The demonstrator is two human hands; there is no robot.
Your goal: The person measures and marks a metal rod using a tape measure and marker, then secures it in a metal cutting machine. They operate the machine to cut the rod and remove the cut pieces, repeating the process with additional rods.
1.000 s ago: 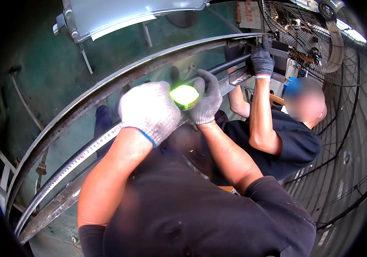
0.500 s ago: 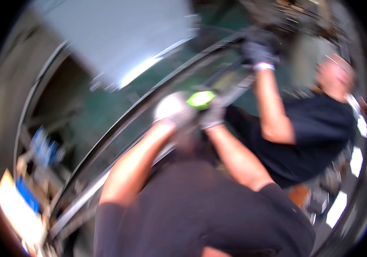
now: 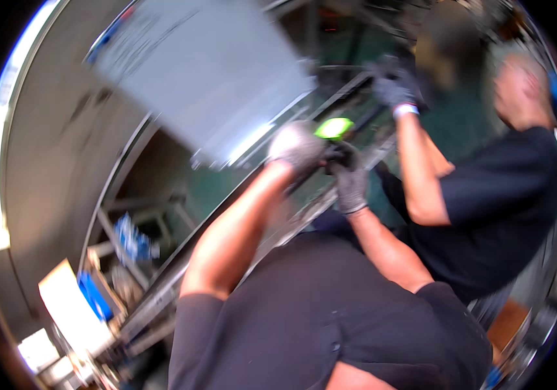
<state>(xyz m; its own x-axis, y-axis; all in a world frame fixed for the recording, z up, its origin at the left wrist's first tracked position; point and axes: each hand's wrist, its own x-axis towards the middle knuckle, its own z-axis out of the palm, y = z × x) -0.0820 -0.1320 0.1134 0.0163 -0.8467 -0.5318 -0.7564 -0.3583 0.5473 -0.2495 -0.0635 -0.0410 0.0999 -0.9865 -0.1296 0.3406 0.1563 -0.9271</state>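
My left hand [image 3: 294,146], in a pale grey glove, rests at the long dark metal rail [image 3: 239,192]; its fingers are hidden and blurred. Close beside it, my right hand [image 3: 350,179] wears a grey glove with dark fingers, which curl round a dark part. Just above these fingers shows a bright green, rounded object [image 3: 335,128], seemingly part of the same hand-held thing; blur hides its exact kind. The rail runs slantwise from lower left to upper right, beneath both hands.
A co-worker in a dark shirt [image 3: 499,201] stands at right, one gloved hand [image 3: 395,84] near the rail's far end. A large grey panel [image 3: 207,71] lies beyond the rail. At left are a blue-and-white bundle [image 3: 134,237] and a cardboard box [image 3: 106,292].
The whole view has swung, so the panel, rail and box sit farther right. My hands and the green object stay close together at the rail. The co-worker's gloved hand remains near the far end.
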